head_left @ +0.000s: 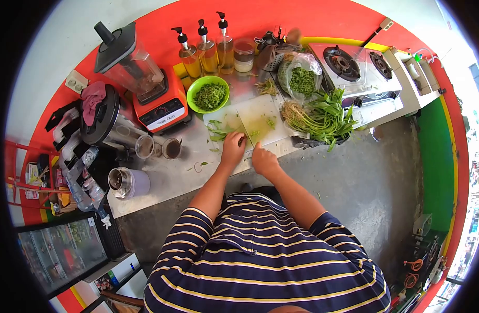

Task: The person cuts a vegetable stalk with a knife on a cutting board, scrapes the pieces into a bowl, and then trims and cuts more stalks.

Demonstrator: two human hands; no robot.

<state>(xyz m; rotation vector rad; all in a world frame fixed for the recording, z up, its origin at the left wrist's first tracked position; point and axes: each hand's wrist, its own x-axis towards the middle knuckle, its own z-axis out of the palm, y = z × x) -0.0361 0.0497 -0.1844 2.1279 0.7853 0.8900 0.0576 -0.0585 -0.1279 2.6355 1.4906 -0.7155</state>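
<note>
On the white plastic cutting board (265, 112) the thin knife blade (243, 129) pointed away from me, leafy green stems (217, 130) left of it nearest my curled left hand (233, 149), right hand (263, 160) opposite; I couldn't tell which gripped it.

The steel tabletop (166, 180) carries a pale cutting board (260, 122) at its middle, with a green bowl (209, 94) of chopped leaves at 10 o'clock from it and a root-ended bundle of greens (323, 120) at 3 o'clock. An orange blender (145, 78) stands at 9 o'clock and three pump bottles (207, 52) at 11 o'clock. A gas stove (359, 68) stands at 2 o'clock, two small cups (158, 148) at 8 o'clock, and a steel mug (127, 182) beyond them.
</note>
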